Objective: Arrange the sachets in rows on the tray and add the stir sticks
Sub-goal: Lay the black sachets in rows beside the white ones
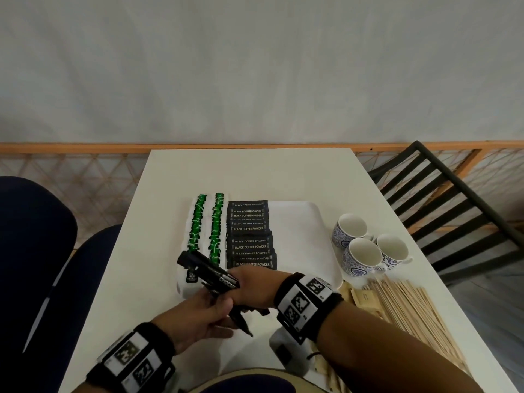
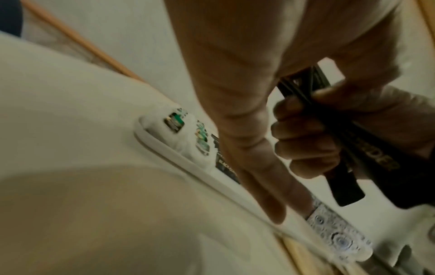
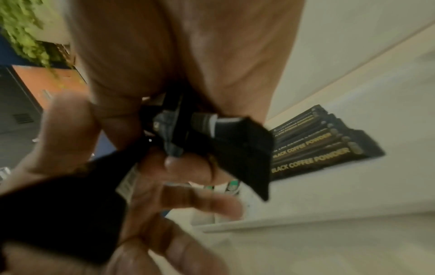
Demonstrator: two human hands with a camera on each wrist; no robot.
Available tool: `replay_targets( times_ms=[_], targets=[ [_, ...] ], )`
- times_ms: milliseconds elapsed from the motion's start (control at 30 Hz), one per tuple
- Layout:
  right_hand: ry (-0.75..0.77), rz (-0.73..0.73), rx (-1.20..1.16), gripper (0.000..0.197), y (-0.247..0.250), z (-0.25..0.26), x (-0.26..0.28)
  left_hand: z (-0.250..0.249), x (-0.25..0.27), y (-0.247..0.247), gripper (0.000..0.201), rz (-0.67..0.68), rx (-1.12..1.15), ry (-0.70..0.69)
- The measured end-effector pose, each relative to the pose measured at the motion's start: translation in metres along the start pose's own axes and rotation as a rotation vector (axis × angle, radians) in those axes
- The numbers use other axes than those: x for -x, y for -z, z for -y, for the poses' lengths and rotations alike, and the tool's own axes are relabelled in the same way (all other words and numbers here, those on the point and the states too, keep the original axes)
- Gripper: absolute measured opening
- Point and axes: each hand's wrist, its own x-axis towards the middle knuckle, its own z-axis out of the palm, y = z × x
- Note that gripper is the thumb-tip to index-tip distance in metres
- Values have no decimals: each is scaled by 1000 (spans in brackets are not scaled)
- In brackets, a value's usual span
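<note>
Head view, left to right. Two blue chairs [image 1: 34,251] at far left, off the job. White table [image 1: 255,171] centre. On it the white tray [image 1: 309,222]: two rows of green tea sachets [image 1: 207,225] down its left side, one row of black coffee sachets [image 1: 251,236] just right of them, right part of tray bare.

Lower centre: left hand [image 1: 204,313] and right hand [image 1: 252,287] meet on a bundle of black sachets [image 1: 209,272], just in front of the tray's near edge. Left hand is curled round the bundle's lower end; right hand is clamped on its middle, thumb and fingers pinching it in the wrist views. The bundle sits tilted, its top end over the near end of the tea rows.

Right of tray: three patterned cups [image 1: 365,245], brown sachets [image 1: 363,299], then the pile of wooden stir sticks [image 1: 411,304] at lower right, untouched.

Step looks like: peel sachets off the bundle, start a fourth row on the bare part.

To do it well:
- left holds stack, right deals one at a time
- match overlap and label direction of the coffee row
- keep the bundle clear of the tea rows; a brush would likely skew them
- leave room for sticks at the tray's right
</note>
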Motion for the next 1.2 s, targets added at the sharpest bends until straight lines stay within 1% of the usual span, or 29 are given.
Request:
replay_targets(
  times_ms=[33,67,100,133,167,200,267,300,333,400,467,500,533,633,800,900,967,1000,1033,1100,1167,1200],
  targets=[
    [25,-12,1,17,1,1,-4,-6,-3,-2,97,40,107,-14],
    [52,-42,24,24,2,1,-8,-12,-6,-5,93,67,201,-32],
    [63,-74,79,32,1,0,-12,-18,-9,-7,84,73,272,-46],
    [69,-99,130,40,0,-2,-15,-24,-11,-9,71,69,314,-52],
    [57,-107,164,45,-1,-2,-17,-28,-14,-9,57,60,333,-52],
    [50,-116,204,51,-2,-6,-20,-31,-16,-9,49,49,342,-45],
    [24,-140,274,61,-2,-9,-23,-33,-22,-7,42,39,327,-28],
    [22,-141,268,59,0,-10,-22,-33,-25,-6,41,31,302,-25],
    [36,-137,239,52,2,-11,-22,-35,-26,-6,40,11,273,-23],
    [61,-144,120,41,7,-15,-21,-37,-28,-4,41,-93,190,-15],
    [46,-217,-28,28,11,-19,-21,-36,-33,2,51,-207,35,-1],
    [24,-255,-115,21,14,-20,-20,-35,-34,4,52,-228,-31,-1],
    [4,-272,-182,17,15,-23,-20,-36,-35,6,50,-233,-73,-8],
    [-24,-254,-260,18,17,-29,-22,-35,-37,12,38,-208,-76,-45],
    [-61,-266,-403,15,14,-31,-27,-32,-36,17,37,-149,-21,-48],
    [-92,-315,-430,16,13,-35,-32,-33,-36,17,32,-159,30,-37],
    [-136,-358,-397,14,15,-39,-33,-32,-36,20,30,-209,55,-18],
    [-158,-379,-342,13,17,-42,-33,-31,-36,23,31,-233,76,-7],
    [-172,-401,-241,12,19,-46,-32,-28,-36,26,33,-257,108,1],
    [-188,-441,34,9,23,-53,-28,-26,-35,32,37,-299,162,12],
    [-195,-427,282,4,22,-57,-24,-26,-32,35,33,-326,167,5],
    [-191,-402,408,8,19,-59,-23,-26,-31,36,31,-335,160,-1]
  ],
)
